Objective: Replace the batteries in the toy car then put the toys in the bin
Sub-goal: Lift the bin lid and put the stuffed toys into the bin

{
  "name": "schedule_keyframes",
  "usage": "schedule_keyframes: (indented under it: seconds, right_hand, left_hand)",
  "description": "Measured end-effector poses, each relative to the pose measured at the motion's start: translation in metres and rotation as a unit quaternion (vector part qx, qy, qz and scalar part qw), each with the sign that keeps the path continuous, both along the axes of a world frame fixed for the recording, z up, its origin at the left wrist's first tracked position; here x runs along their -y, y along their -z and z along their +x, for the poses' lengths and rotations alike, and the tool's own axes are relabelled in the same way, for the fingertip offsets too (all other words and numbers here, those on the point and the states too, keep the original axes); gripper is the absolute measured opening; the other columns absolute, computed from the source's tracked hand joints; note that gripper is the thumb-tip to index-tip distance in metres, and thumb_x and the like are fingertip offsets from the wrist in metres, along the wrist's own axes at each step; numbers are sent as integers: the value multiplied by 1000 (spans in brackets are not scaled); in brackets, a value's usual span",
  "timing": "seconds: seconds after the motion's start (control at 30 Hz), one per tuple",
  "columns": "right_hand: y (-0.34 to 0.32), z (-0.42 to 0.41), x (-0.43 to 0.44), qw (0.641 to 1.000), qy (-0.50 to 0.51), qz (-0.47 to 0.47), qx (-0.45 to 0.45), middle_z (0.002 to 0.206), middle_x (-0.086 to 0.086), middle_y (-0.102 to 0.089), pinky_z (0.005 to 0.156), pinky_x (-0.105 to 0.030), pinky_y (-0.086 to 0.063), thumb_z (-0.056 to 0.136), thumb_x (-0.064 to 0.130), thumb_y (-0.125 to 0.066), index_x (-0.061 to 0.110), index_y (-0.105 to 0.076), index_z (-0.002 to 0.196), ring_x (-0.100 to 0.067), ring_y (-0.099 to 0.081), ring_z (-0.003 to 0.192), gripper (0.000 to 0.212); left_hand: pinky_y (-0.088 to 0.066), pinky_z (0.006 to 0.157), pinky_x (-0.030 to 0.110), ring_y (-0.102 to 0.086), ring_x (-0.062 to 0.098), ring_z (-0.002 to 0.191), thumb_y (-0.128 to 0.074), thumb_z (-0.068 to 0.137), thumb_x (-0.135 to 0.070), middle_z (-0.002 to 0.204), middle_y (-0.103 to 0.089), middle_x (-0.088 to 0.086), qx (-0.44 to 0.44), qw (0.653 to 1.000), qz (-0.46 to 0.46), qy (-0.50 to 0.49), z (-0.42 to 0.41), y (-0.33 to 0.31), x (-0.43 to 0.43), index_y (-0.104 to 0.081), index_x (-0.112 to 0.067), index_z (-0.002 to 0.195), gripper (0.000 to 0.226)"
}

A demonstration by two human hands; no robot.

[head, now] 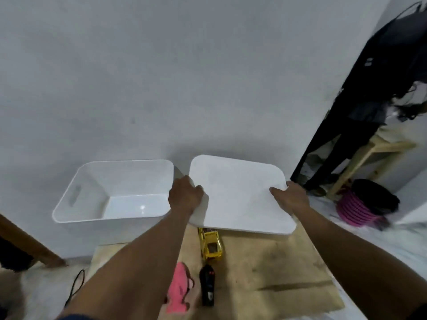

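The bin (104, 220) gapes open, while the lid (240, 195) (gripped at both sides) overhangs the yellow car (211, 247).

Both forearms (129, 262) are bare below dark blue sleeve edges (69, 317).

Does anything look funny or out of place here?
The white lid is off the bin, held beside it by the left hand and right hand. The yellow toy car shows an open hollow. Nothing looks spilled.

Plain grey-white wall (161, 65) behind pale wooden bench (369, 151); black clothing (381, 65) hangs over bench, pink ribbed basket (355, 209) just beside it, tan plywood sheet (277, 262) to bench's left.
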State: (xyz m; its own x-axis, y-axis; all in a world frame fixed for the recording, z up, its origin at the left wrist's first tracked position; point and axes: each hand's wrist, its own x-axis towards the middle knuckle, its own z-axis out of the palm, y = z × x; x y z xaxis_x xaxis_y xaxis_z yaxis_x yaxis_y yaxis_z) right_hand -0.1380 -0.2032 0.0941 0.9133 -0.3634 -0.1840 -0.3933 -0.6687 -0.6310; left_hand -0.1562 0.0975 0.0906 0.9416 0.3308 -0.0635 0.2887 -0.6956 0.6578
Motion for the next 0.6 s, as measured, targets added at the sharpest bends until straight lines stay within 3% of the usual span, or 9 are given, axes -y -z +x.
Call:
schedule_keyframes:
  seconds: [0.1,0.27,0.37,0.6]
  right_hand:
    - [30,-13,68,999,43,-8,-30,125,-12,-64,90,-40,-52,75,50,-68,11,-60,126,-32,-62,109,65]
    - [83,-27,142,986,43,-73,-140,141,-19,-49,101,-42,-44,81,47,-71,3,-47,139,-37,-50,126,77]
    - [119,-28,167,980,30,-69,-184,137,-19,-50,101,-44,-46,76,48,-73,6,-46,139,-38,-50,124,80]
    - [164,-37,171,971,34,-55,-230,144,-20,-39,107,-43,-38,82,47,-70,8,-38,143,-37,-39,134,79]
  left_hand:
    - [-47,79,28,-63,29,108,-60,88,-38,117,-66,8,-61,996,-34,50,-9,28,69,-62,-11,117,40]
    - [-55,89,36,-64,32,111,-65,81,-36,121,-68,13,-192,977,-74,49,-35,86,145,-64,-7,120,48]
    - [-54,91,35,-63,33,114,-63,87,-33,125,-65,15,-263,961,-75,40,-46,109,170,-58,-2,126,50]
    - [-49,81,30,-60,32,117,-60,92,-28,130,-60,15,-317,945,-71,32,-55,135,191,-52,-2,133,49]
